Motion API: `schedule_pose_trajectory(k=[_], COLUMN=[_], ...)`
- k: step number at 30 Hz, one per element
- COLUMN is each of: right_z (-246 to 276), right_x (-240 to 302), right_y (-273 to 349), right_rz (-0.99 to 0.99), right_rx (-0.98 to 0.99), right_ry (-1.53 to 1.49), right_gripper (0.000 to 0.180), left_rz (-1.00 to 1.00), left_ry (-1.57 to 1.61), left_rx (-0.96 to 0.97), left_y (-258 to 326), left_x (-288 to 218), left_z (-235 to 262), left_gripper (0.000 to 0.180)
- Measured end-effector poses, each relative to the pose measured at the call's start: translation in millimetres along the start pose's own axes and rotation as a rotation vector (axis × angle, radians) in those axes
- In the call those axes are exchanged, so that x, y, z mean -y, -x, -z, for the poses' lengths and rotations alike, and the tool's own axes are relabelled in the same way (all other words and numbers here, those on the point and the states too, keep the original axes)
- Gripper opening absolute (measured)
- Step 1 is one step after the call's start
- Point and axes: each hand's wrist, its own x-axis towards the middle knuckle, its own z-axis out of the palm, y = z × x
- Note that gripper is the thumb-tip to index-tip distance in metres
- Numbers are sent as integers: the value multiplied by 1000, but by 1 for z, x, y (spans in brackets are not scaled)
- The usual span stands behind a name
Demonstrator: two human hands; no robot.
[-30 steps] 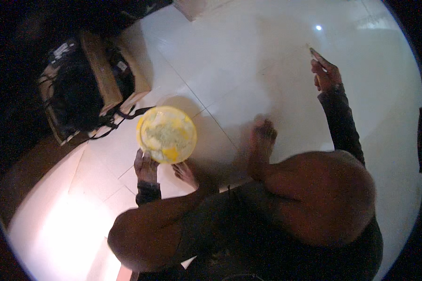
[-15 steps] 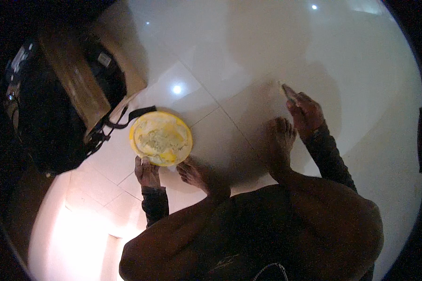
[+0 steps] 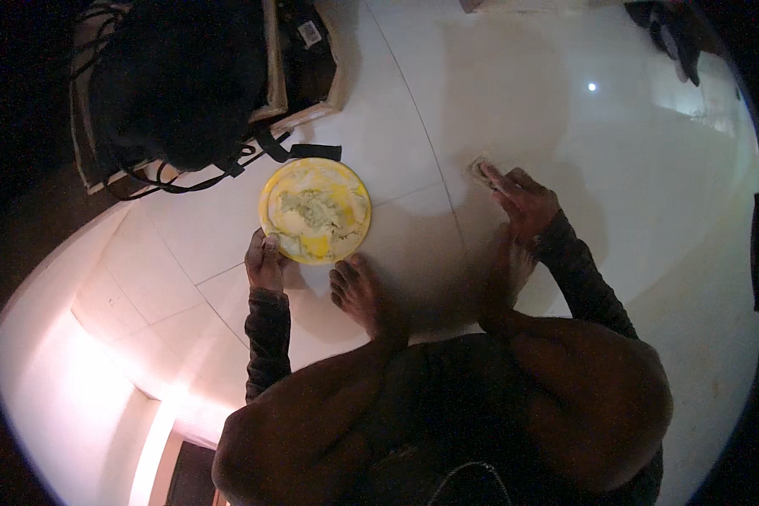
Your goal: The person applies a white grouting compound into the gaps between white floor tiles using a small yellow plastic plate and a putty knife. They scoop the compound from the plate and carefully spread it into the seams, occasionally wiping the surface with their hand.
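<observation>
My left hand (image 3: 264, 261) grips the near left edge of a round yellow plate (image 3: 316, 246), its thumb over the rim. A pale, lumpy paste (image 3: 299, 211) is spread across much of the plate. Off to the right, my right hand (image 3: 527, 202) reaches down to the floor with its fingers closed round a small flat tool (image 3: 481, 171), whose kind is too small and blurred to tell. A smear of pale paste surrounds the tool's tip on the tile.
Light floor tiles (image 3: 405, 160) with dark joints lie under everything. A black bag (image 3: 177, 84) with loose straps sits in a cardboard box (image 3: 337, 88) at the far left. My bare feet (image 3: 358, 291) stand between my hands. A dark object (image 3: 670, 38) lies far right.
The whole view has shifted, bringing the bag and plate farther up and right. My right hand has moved left relative to my foot, and the paste patch by its tool looks larger.
</observation>
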Motion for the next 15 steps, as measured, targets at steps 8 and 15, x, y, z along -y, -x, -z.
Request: schedule_pose_trajectory(k=[8,15], right_z=[64,-16], right_x=[-8,-24], right_y=[-28,23], right_rz=[-9,-19], right_rx=[-2,13], right_ry=[20,59], right_gripper=[45,49], left_rz=[-113,-127], left_ry=[-329,-42], left_rx=[-68,-157], left_y=[-15,-18], left_x=[-7,0], left_z=[-4,-10], left_gripper=[43,40])
